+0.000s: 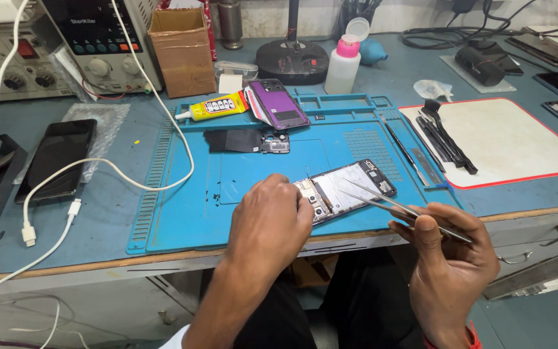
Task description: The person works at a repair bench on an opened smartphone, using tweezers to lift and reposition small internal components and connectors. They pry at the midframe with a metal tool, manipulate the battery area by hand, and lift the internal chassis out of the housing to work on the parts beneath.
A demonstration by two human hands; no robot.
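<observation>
An opened phone [347, 187] lies back-up on the blue repair mat [188, 207], its inner boards and battery exposed. My left hand [269, 223] rests on the phone's left end, fingers curled down onto it. My right hand [450, 258] grips metal tweezers [382, 200], whose tips reach over the middle of the phone. A purple back cover [278, 103] lies at the mat's far edge, with a dark inner frame piece [247, 141] just in front of it.
A yellow glue tube [213, 106], white bottle with pink cap [342, 64], cardboard box [182, 48] and lamp base [292, 61] stand behind the mat. A black phone [56, 158] and white cable [72, 210] lie left. Tools [444, 139] rest on a white pad [518, 142] right.
</observation>
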